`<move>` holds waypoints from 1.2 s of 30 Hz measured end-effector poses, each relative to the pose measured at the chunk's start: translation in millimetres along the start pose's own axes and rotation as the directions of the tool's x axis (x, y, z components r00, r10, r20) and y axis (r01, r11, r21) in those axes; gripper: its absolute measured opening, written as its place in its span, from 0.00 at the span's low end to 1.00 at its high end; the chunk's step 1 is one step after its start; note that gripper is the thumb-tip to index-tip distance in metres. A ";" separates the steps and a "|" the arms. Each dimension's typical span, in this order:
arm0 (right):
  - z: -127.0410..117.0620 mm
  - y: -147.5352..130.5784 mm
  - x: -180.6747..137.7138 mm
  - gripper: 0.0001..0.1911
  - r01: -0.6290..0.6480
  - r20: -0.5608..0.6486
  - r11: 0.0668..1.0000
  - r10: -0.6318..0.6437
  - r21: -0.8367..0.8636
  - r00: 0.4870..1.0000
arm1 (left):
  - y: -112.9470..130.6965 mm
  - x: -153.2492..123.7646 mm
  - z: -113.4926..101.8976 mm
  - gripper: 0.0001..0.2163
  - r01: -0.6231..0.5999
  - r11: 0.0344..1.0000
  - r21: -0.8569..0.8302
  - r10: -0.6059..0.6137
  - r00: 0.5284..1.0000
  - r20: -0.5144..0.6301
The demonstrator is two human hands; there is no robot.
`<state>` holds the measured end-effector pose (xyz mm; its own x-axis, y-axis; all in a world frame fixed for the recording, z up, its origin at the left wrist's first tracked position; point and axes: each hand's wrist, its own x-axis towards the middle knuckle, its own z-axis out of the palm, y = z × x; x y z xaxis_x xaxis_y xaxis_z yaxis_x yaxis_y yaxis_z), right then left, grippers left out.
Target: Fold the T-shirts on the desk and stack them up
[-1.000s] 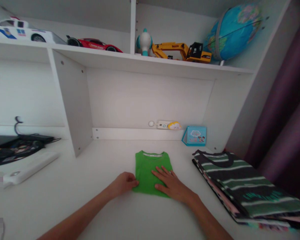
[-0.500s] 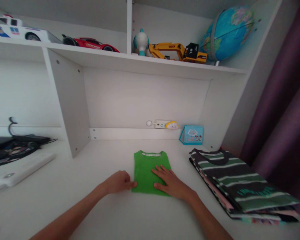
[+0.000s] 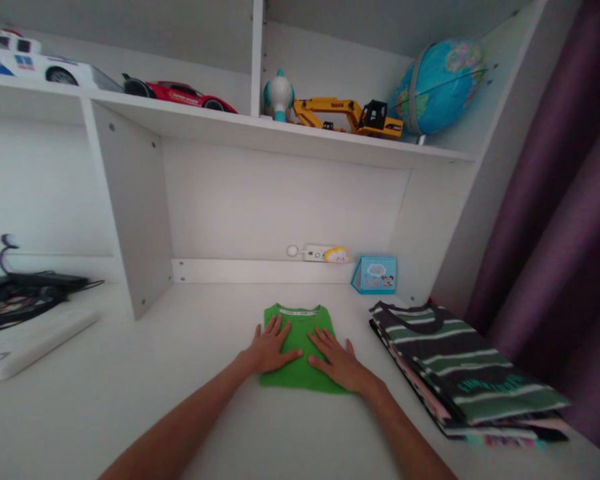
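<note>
The left hand (image 3: 271, 349) and right hand (image 3: 338, 364) lay spread upon the green shirt (image 3: 303, 332).
Fingers apart, they covered much of its two halves on the desk (image 3: 285, 437). Its folding looked finished, the shape compact and flat, no loose sleeve in sight. A folded clothes pile (image 3: 473, 360) lay apart, to the shirt's right; behind the shirt, rightward, stood a blue calendar (image 3: 377, 275).

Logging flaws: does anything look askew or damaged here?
Slightly: the clothes stack at right has uneven edges, lower layers jutting out. The green shirt lies flat under left hand and right hand, no visible damage.
</note>
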<state>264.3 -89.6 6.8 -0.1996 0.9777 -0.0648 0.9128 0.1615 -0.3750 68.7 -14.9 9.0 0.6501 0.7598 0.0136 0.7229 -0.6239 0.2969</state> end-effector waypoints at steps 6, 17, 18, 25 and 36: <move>-4.1 17.1 -3.2 0.32 -0.043 -0.180 0.997 0.055 0.067 0.982 | -3.8 -23.8 -4.1 0.36 0.015 0.990 -0.141 -0.034 0.990 -0.134; 1.2 23.8 6.4 0.13 -0.397 -0.340 0.913 0.406 0.098 0.848 | -6.9 -41.6 -7.5 0.17 0.127 0.571 -0.811 -0.266 0.963 -0.037; 2.5 24.4 8.5 0.12 -0.391 -0.337 0.913 0.406 0.113 0.850 | -4.1 -40.1 -7.3 0.17 0.146 0.475 -0.868 -0.297 0.955 -0.002; -0.7 25.7 8.9 0.06 -0.274 -0.386 0.939 0.337 0.210 0.859 | 21.8 -37.9 -19.3 0.23 0.302 0.113 -0.947 -0.281 0.924 0.261; -157.5 109.3 -78.0 0.13 -0.171 -0.743 0.963 0.270 0.209 0.612 | 158.4 27.9 -61.6 0.32 -0.053 0.034 -0.998 0.030 0.998 -0.052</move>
<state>435.8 -127.1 116.5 0.3889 0.7420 0.5460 0.8386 -0.0397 -0.5433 186.9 -81.2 115.3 0.6585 0.7491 0.0716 -0.2433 0.1218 0.9623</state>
